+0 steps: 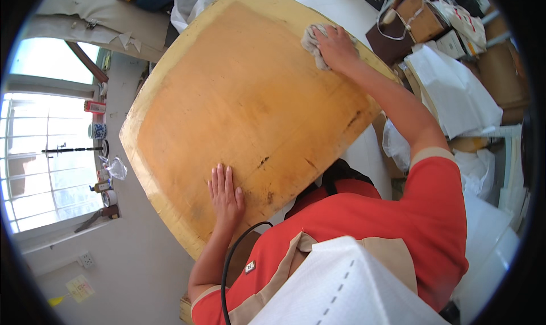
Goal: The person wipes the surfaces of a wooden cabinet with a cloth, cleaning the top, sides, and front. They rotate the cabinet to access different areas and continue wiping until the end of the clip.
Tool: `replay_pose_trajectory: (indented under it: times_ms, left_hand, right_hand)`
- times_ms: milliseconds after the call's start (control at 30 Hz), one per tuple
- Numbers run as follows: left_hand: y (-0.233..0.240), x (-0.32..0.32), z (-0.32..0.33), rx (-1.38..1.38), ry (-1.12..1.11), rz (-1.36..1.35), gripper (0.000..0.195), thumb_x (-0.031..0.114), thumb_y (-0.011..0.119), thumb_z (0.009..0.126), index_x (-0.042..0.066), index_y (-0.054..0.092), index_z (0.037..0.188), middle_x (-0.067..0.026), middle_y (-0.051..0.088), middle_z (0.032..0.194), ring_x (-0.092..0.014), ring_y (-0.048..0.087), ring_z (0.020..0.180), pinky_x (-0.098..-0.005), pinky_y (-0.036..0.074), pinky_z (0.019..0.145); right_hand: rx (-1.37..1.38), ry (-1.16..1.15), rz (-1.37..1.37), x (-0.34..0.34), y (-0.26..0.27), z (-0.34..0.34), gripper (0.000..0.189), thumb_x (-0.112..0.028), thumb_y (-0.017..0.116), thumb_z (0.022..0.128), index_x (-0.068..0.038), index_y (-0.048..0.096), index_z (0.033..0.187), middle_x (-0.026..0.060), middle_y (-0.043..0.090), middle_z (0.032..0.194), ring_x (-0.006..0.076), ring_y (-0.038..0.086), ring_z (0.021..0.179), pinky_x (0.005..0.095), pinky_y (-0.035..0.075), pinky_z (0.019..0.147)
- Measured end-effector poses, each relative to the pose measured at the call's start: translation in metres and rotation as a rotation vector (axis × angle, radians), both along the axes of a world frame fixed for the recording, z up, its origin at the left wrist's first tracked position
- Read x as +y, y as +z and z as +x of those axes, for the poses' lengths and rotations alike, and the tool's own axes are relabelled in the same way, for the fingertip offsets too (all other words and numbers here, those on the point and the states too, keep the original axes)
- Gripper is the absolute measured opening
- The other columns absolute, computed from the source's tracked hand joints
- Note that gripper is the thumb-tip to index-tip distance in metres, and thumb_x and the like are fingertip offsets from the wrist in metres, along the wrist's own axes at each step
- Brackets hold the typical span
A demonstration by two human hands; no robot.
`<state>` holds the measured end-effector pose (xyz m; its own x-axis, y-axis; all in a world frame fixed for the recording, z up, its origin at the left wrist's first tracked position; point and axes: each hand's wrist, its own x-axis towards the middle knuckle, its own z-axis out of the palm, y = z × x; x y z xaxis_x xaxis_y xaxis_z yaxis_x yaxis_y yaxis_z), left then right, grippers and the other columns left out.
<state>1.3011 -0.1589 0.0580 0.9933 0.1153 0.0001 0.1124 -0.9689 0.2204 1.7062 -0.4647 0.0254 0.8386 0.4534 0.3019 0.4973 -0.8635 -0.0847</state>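
Observation:
A large tabletop (pixel 239 90) with an orange-brown worn middle and a paler yellow border fills the space before me. Near its far right edge, my right hand (pixel 339 47) presses a crumpled grey cloth (pixel 315 47) onto the surface. My left hand (pixel 226 197) lies flat on the near left part of the top, fingers spread slightly, with nothing in it. Dark scuffs and stains mark the surface to the right of my left hand and along the near edge.
Paper bags, boxes (pixel 420 18) and white plastic-wrapped goods (pixel 454 90) crowd the right side. At left, a windowsill holds a blue-and-white pot (pixel 98 131), bottles and a red box (pixel 94 107). A black cable (pixel 226 265) curves beside my left arm.

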Motion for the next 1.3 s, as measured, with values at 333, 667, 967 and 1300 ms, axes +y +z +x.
replay_pose_trajectory:
  times_ms: [333, 667, 967, 1300]
  left_hand:
    - [0.003, 0.001, -0.002, 0.043, 0.11, -0.047, 0.057, 0.035, 0.045, 0.094, 0.008, 0.047, 0.144, -0.0169, 0.035, 0.156, -0.036, 0.028, 0.146, -0.0517, 0.019, 0.118]
    - [0.013, -0.002, 0.009, 0.112, 0.14, -0.027, 0.056, 0.039, 0.047, 0.092, 0.01, 0.053, 0.139, -0.016, 0.04, 0.153, -0.034, 0.033, 0.144, -0.0507, 0.021, 0.117]
    - [0.009, 0.009, 0.005, 0.124, 0.176, -0.068, 0.056, 0.044, 0.048, 0.092, 0.013, 0.055, 0.138, -0.0136, 0.042, 0.152, -0.034, 0.035, 0.143, -0.0505, 0.022, 0.117]
    - [0.017, 0.005, 0.009, 0.126, 0.157, -0.098, 0.057, 0.036, 0.054, 0.088, 0.006, 0.055, 0.136, -0.0179, 0.04, 0.152, -0.038, 0.032, 0.143, -0.0548, 0.022, 0.116]
  right_hand:
    - [0.076, -0.07, 0.079, 0.196, -0.003, 0.241, 0.04, -0.019, 0.051, 0.093, -0.012, 0.055, 0.132, 0.0168, 0.048, 0.137, 0.0406, 0.044, 0.122, 0.0488, 0.038, 0.104]
    - [0.054, 0.113, 0.053, 0.367, -0.028, 0.266, 0.033, -0.023, 0.053, 0.093, -0.01, 0.065, 0.121, 0.012, 0.059, 0.127, 0.03, 0.052, 0.123, 0.0441, 0.04, 0.103]
    - [0.039, 0.744, 0.161, 0.486, -0.021, 0.086, 0.029, -0.021, 0.051, 0.091, -0.012, 0.068, 0.112, 0.0108, 0.059, 0.127, 0.0323, 0.053, 0.121, 0.0449, 0.048, 0.098]
    - [0.2, 0.111, 0.014, 0.323, 0.025, 0.27, 0.027, -0.021, 0.053, 0.091, -0.011, 0.069, 0.111, 0.0114, 0.066, 0.114, 0.027, 0.058, 0.116, 0.0424, 0.048, 0.095]
